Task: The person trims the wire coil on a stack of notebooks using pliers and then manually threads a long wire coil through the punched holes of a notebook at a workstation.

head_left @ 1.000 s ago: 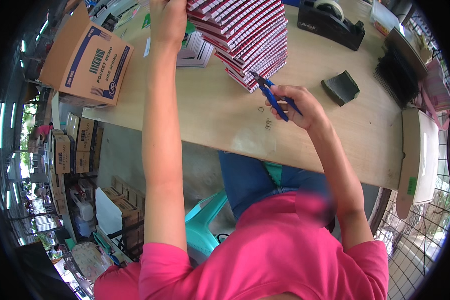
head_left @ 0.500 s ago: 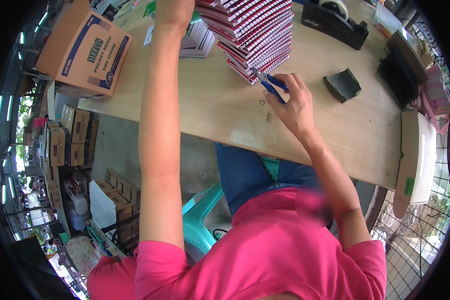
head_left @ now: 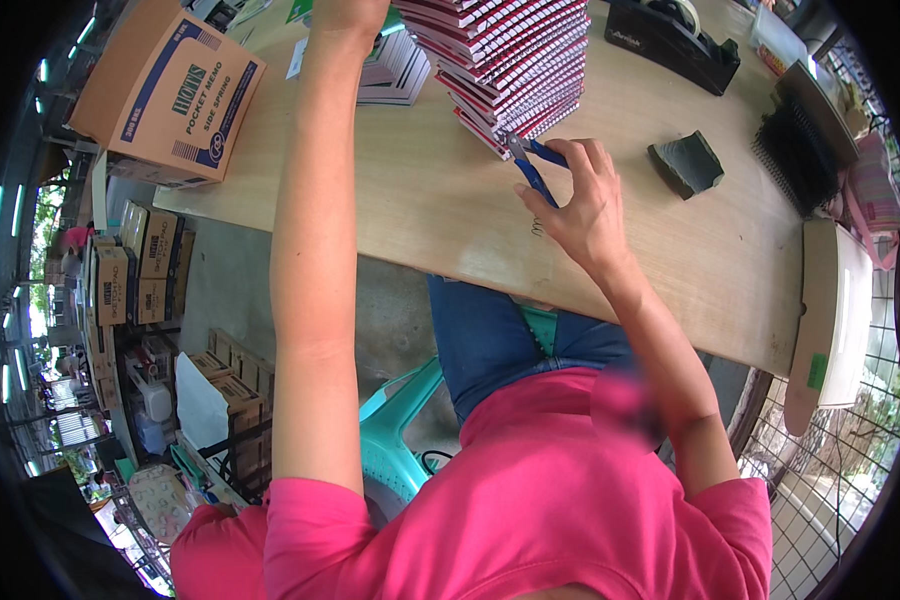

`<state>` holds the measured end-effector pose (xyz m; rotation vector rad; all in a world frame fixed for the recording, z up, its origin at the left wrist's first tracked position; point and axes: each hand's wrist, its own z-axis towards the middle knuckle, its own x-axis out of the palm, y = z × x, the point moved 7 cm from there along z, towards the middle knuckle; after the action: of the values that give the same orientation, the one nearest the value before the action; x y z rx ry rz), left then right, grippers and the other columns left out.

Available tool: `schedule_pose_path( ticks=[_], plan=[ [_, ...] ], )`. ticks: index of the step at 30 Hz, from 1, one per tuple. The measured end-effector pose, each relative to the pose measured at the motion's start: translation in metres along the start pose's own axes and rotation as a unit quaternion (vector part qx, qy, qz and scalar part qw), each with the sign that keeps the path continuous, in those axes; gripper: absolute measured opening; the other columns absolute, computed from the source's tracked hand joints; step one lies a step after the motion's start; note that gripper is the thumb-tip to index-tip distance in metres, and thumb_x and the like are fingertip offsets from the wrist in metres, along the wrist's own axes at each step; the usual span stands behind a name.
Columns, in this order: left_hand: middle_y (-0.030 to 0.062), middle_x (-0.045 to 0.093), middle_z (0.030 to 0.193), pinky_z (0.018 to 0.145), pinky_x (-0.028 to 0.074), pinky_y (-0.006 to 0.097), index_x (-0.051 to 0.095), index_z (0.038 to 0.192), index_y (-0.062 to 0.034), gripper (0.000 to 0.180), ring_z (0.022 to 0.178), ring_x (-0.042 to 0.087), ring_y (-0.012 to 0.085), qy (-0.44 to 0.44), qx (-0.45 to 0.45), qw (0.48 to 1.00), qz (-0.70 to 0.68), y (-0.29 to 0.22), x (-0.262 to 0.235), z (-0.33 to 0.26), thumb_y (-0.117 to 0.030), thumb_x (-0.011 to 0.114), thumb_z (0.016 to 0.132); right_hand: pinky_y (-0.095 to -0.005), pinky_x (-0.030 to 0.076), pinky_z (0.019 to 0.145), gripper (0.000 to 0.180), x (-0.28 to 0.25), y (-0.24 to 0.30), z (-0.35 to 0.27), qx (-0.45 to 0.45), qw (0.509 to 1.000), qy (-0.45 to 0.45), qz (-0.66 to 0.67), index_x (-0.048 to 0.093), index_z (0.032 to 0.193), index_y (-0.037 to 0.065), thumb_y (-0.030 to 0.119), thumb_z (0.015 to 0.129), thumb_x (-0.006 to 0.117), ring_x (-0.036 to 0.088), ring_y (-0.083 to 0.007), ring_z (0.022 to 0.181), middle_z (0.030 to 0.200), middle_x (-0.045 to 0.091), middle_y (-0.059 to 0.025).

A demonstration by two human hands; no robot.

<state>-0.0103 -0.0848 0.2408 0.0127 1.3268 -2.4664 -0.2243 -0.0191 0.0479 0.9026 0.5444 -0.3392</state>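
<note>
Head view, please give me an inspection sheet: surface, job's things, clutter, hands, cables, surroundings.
Surface: pale tabletop, with a small wire coil near the right hand.
Job's things: tall stack of red-and-white spiral notebooks; blue-handled cutters, tip at the stack's lower edge, contact unclear.
Clutter: black tape dispenser, dark block, open cardboard box.
Hands: right hand holds the cutters, handles spread; left hand is cut off by the top edge, grip unclear.
Cables: dark loop near the stool, possibly a cord.
Surroundings: teal stool, stacked cartons at left, wire mesh at right.
</note>
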Motion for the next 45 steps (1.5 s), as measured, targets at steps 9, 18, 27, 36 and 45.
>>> schedule_pose_path(
  ticks=[9, 18, 27, 36, 45],
  plan=[
    [0.0127, 0.071, 0.117, 0.09, 0.05, 0.028, 0.068, 0.124, 0.0046, 0.043, 0.104, 0.066, 0.0172, 0.01, -0.001, 0.999, -0.039, 0.009, -0.004, 0.004, -0.028, 0.057, 0.098, -0.0352, 0.05, 0.057, 0.033, 0.041, -0.044, -0.006, 0.37, 0.793, 0.205, 0.438, 0.071, 0.096, -0.004, 0.029, 0.088, 0.072, 0.061, -0.0167, 0.061, 0.071, 0.065, -0.0105],
    [0.0124, 0.071, 0.117, 0.089, 0.05, 0.027, 0.067, 0.125, 0.0043, 0.044, 0.102, 0.067, 0.0171, -0.005, -0.021, 0.999, -0.024, 0.01, -0.005, 0.005, -0.029, 0.058, 0.098, -0.0468, 0.049, 0.084, 0.038, -0.003, -0.004, -0.001, 0.013, 1.0, -0.001, 0.015, 0.067, 0.106, 0.004, 0.019, 0.074, 0.08, 0.062, -0.0354, 0.097, 0.1, 0.063, -0.0153],
    [0.0124, 0.071, 0.117, 0.089, 0.051, 0.027, 0.067, 0.124, 0.0049, 0.044, 0.101, 0.067, 0.0171, 0.002, -0.032, 0.999, -0.043, 0.012, -0.006, 0.002, -0.029, 0.058, 0.097, -0.0406, 0.055, 0.074, 0.038, 0.036, -0.051, 0.0, 0.404, 0.771, 0.283, 0.403, 0.069, 0.099, -0.002, 0.035, 0.09, 0.069, 0.07, -0.0279, 0.08, 0.088, 0.069, -0.0198],
    [0.0126, 0.071, 0.117, 0.089, 0.051, 0.028, 0.067, 0.125, 0.0055, 0.045, 0.102, 0.068, 0.0172, 0.01, -0.025, 0.998, -0.053, 0.013, -0.007, 0.007, -0.029, 0.058, 0.097, -0.0458, 0.044, 0.094, 0.046, 0.01, -0.018, -0.011, 0.036, 0.999, 0.03, 0.02, 0.066, 0.113, 0.006, 0.02, 0.073, 0.082, 0.057, -0.0343, 0.107, 0.109, 0.062, -0.0127],
    [0.0127, 0.072, 0.117, 0.089, 0.051, 0.028, 0.067, 0.123, 0.0061, 0.046, 0.103, 0.067, 0.0176, -0.004, -0.016, 0.999, -0.044, 0.017, -0.008, 0.006, -0.031, 0.059, 0.097, -0.044, 0.053, 0.072, 0.021, 0.016, -0.033, 0.013, 0.157, 0.971, 0.148, 0.104, 0.072, 0.09, 0.001, 0.019, 0.079, 0.074, 0.067, -0.0347, 0.077, 0.083, 0.068, -0.0159]
  ],
)
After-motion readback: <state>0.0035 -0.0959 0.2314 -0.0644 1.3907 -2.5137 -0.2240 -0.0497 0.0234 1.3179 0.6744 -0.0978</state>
